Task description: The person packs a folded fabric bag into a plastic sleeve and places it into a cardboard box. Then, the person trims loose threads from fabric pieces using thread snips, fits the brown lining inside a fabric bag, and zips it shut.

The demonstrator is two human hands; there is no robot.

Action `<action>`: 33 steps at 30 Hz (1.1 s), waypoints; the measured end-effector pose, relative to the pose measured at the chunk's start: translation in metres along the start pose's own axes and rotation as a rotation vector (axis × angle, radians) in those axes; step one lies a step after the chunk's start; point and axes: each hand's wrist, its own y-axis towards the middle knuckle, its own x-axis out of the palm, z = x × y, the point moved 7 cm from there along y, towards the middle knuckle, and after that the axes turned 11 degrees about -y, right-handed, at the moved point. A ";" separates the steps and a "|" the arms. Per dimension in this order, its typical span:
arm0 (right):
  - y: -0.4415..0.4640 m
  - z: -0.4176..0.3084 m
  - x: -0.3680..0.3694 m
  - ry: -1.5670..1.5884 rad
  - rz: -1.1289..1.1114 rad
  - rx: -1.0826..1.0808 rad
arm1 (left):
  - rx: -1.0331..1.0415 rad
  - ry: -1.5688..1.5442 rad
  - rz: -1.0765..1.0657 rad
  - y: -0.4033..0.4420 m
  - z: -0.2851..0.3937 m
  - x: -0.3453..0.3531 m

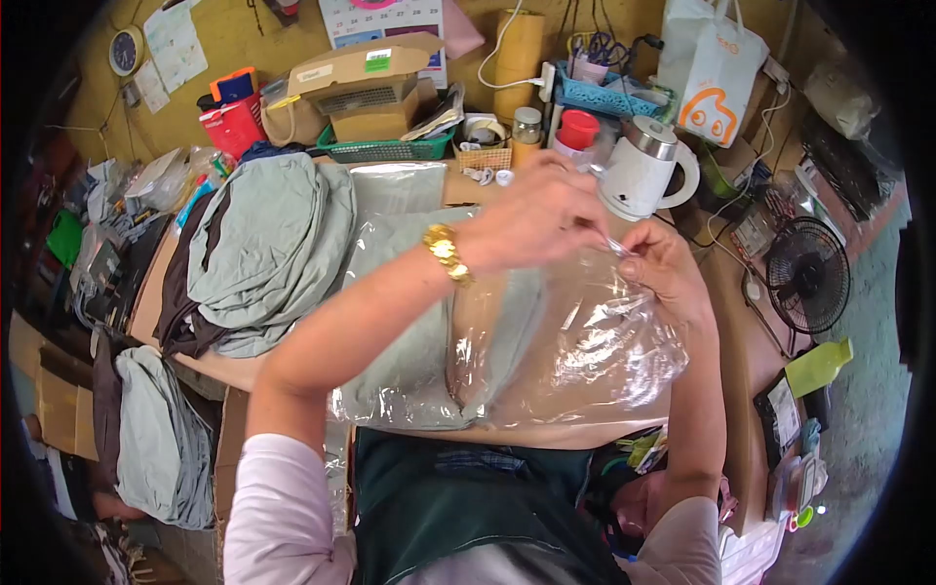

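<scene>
My left hand [536, 214], with a gold bracelet or watch at its wrist, reaches across to the right. Its fingers pinch the edge of a clear plastic bag [614, 351]. Close beside it, my right hand [673, 273] is closed on the same edge with thumb and fingers. The bag hangs crinkled and shiny over the brown table. Under my left forearm lies folded grey-green fabric [390, 380] in clear plastic, and part of it seems to reach toward the bag. How far the bag's mouth is open cannot be made out.
A pile of grey-green and dark brown cloth [273, 234] stands at the left. Behind my hands are a white electric kettle [639, 171], a red-lidded jar [577, 130] and a green basket [390, 148] with cardboard boxes. A black fan [807, 273] stands at the right.
</scene>
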 end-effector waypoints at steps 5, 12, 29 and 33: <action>0.010 0.010 0.014 0.121 -0.195 -0.010 | 0.150 -0.093 0.024 -0.015 0.007 -0.039; -0.010 0.015 0.047 -0.016 -0.489 0.109 | -0.144 -0.508 -0.059 -0.039 -0.008 -0.056; 0.008 -0.051 0.084 -0.076 0.157 -0.635 | -0.093 -0.088 0.172 -0.052 0.032 -0.053; 0.012 -0.023 0.063 0.099 -0.014 -0.194 | -0.009 0.242 0.017 -0.057 0.021 -0.064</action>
